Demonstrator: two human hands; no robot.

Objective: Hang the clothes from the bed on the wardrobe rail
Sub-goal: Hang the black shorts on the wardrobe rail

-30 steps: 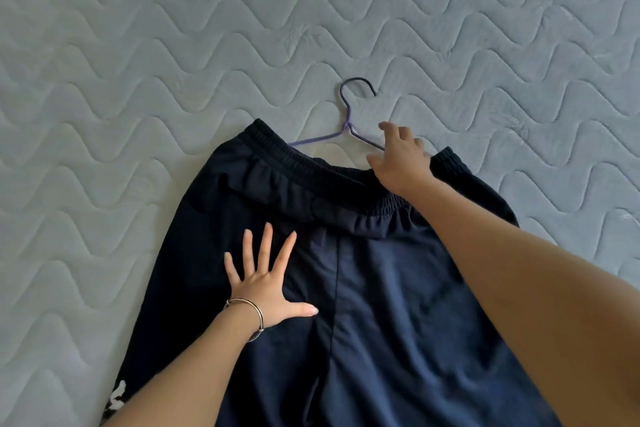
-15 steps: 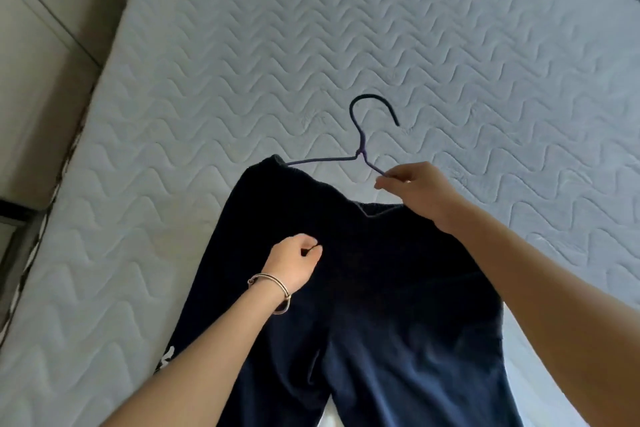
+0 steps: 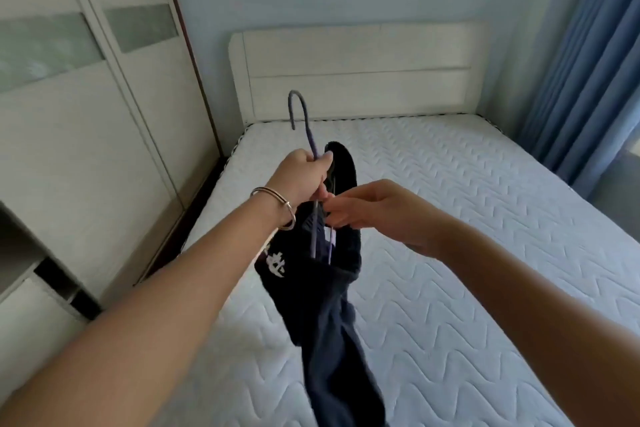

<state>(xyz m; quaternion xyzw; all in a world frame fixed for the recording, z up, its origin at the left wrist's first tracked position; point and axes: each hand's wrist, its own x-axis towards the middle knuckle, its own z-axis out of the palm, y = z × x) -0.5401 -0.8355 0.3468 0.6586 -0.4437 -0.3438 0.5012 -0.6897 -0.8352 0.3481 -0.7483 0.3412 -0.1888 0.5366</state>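
Gripping the hanger: left hand, fingers curled tight round the wire neck just under the hook, raised in the air over the left edge of the bed.
Right hand: just beside and slightly below the left hand, fingertips drawn in against the wire arms and the dark cloth; pinching or only touching, cannot tell.
Hanger: thin purple-grey wire, held upright and seen almost edge-on, hook at the top curving to the left, both arms running down into the cloth.
Dark garment: navy, carried on the hanger and lifted clear of the mattress, one fold looped up behind the left hand, the rest dropping in a narrow bunch past the bottom of the view; shorts or trousers, cannot tell.
White print: on the cloth just below the left wrist, too blurred to read.
Bracelet: thin metal ring round the left wrist.
Bed: white quilted mattress with a wave pattern, lying beneath and beyond both hands.
Headboard: pale and panelled, along the far edge of the bed, against a light blue wall.
Wardrobe: pale doors crossed by a grey-green band, standing close along the left edge of the bed.
Curtain: blue, hanging in folds past the far right corner of the bed.
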